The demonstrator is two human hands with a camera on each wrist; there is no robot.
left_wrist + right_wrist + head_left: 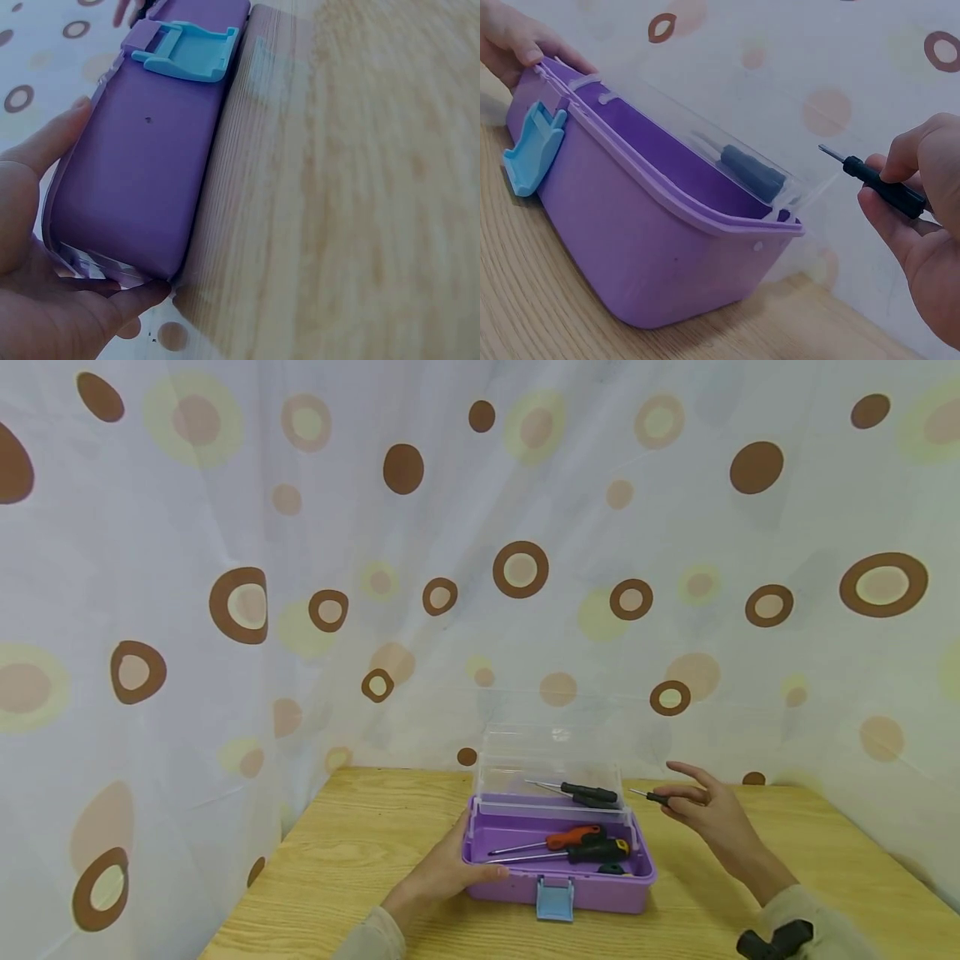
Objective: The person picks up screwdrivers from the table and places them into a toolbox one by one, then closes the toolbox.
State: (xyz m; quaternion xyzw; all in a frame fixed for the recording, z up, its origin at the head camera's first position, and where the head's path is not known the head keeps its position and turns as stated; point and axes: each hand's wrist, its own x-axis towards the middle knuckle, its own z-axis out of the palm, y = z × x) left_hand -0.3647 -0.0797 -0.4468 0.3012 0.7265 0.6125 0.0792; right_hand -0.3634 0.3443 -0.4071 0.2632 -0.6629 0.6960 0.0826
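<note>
A purple toolbox stands on the wooden table with its transparent lid raised and its light blue latch hanging down. My left hand grips the left end, thumb at the front rim and fingers round the side. Off the right end, my right hand pinches a small black screwdriver between thumb and fingers, its tip pointing left towards the box. Inside lie an orange-and-black screwdriver and a larger black-and-yellow screwdriver. Black-handled screwdrivers rest in the clear part behind.
The wooden table runs out to both sides of the box. Close behind its back edge hangs a white curtain with brown and yellow circles. A black device is strapped on the right wrist.
</note>
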